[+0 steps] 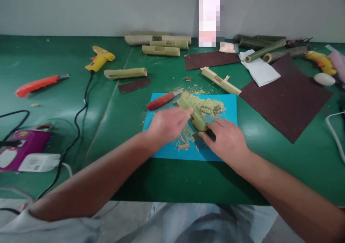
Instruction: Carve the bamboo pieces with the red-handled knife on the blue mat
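Note:
A short green bamboo tube (pixel 199 121) with a notch cut in its side lies slantwise above a blue sheet (pixel 167 153). My left hand (pixel 171 124), a little blurred, is closed on its upper part, fingertips near the notch. My right hand (pixel 229 137) pinches the lower end between thumb and fingers. Something dark shows under the right fingers; whether it is shadow or a separate piece I cannot tell. Pale shavings (pixel 211 104) are heaped behind the tube, with loose slivers in front. A red-handled knife (pixel 163 101) rests at the sheet's upper left, its blade pointing right.
Cut bamboo pieces (pixel 161 51) lie at the back, and another notched one (pixel 221 80) behind the sheet. Brown sandpaper (pixel 288 99) is on the right. To the left are a yellow glue gun (pixel 99 60) with a black cord, an orange cutter (pixel 39 85) and a purple power strip (pixel 32 146).

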